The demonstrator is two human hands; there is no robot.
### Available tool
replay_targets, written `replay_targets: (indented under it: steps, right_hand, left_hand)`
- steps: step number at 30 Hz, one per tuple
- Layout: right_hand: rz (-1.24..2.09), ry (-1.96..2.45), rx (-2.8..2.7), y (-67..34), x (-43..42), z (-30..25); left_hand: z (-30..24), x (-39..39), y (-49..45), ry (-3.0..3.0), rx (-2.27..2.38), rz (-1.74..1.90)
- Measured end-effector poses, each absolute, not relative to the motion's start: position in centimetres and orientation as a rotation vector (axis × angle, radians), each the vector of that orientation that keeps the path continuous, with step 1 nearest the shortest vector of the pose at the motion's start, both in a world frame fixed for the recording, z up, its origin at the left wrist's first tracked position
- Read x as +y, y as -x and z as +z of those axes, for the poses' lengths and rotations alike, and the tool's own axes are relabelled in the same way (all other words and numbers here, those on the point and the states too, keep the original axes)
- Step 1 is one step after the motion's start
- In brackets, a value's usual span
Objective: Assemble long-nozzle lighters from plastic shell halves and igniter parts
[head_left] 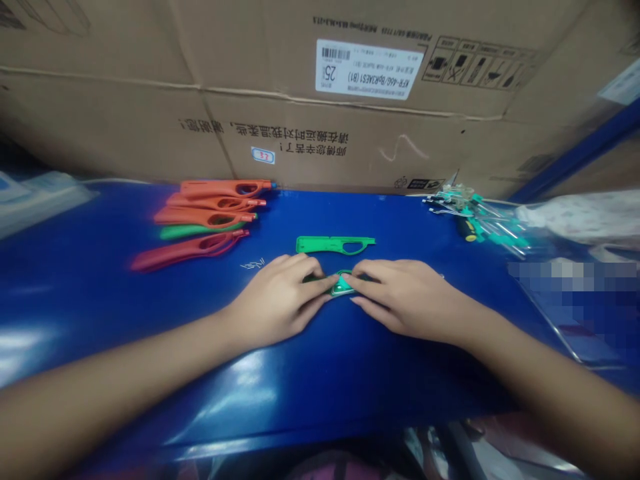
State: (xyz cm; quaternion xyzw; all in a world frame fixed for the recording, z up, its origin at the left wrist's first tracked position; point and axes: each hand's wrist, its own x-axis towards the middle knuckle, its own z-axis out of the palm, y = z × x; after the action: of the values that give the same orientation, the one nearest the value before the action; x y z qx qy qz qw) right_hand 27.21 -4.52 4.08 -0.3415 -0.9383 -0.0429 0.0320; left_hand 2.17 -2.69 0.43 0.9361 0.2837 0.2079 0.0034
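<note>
Between my two hands lies a green lighter casing (336, 289) with a teal piece at its middle; most of it is hidden by my fingers. My left hand (277, 297) pinches it from the left, fingers closed. From the right, my right hand (413, 297) grips it too, its fingertips pressing near the teal piece. Just beyond my hands, a green half shell of a lighter (313, 245) with a looped trigger opening lies flat on the blue table (280, 393). Several tiny pale pins (253, 264) are scattered beside my left hand.
At the back left, several orange and red lighter casings (210, 215) lie in a stack, with a green one among them. Teal parts with metal rods and wires (493, 217) are heaped at the back right, beside a yellow-and-black handle (467, 229). A cardboard box (280, 60) stands behind.
</note>
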Motion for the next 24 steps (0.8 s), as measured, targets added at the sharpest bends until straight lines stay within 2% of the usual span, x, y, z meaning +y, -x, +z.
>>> replay_targets:
  steps: [5, 10, 24]
  right_hand:
    - [-0.119, 1.049, -2.998, -27.0, -4.8, 4.2]
    - [-0.26, 0.973, -2.999, -26.5, -5.1, 4.1]
    - [-0.289, 1.042, -3.014, -25.6, -5.6, 3.7]
  left_hand:
    - [0.0, -3.5, -2.1, -2.962, 0.92, 0.81]
    - [0.6, -3.8, -2.5, -2.955, 0.952, 0.732]
    - [0.7, -3.6, -2.6, -2.95, 0.888, 0.684]
